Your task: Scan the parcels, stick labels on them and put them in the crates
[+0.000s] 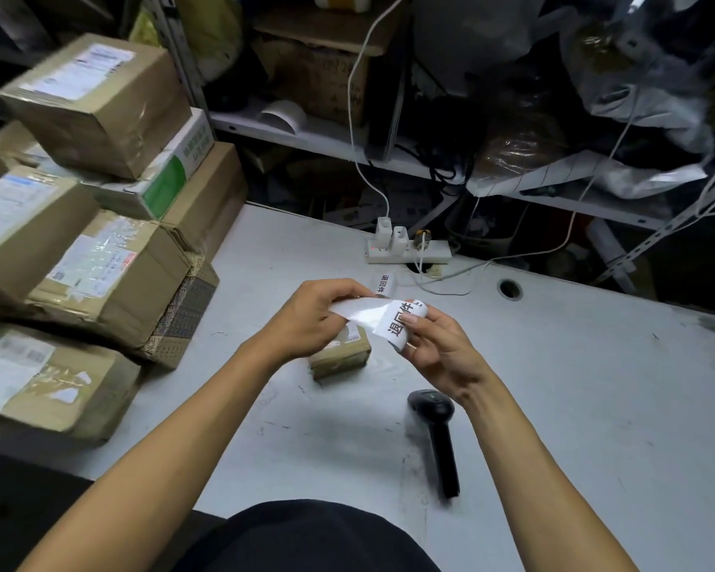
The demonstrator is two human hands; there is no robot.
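Above the middle of the white table (574, 386), both hands hold a white label strip (382, 317) printed with black characters. My left hand (310, 319) pinches its blank left end. My right hand (434, 344) pinches the printed end with thumb and fingers. Just below the hands a small brown cardboard parcel (339, 353) lies on the table, partly hidden by my left hand. A black handheld barcode scanner (438, 435) lies on the table to the right of the parcel, under my right wrist.
Several taped cardboard parcels (100, 258) are stacked along the table's left side. A white label roll (384, 284) and a power strip (409, 251) with chargers and cables sit at the table's back edge. Cluttered metal shelves (327, 134) stand behind.
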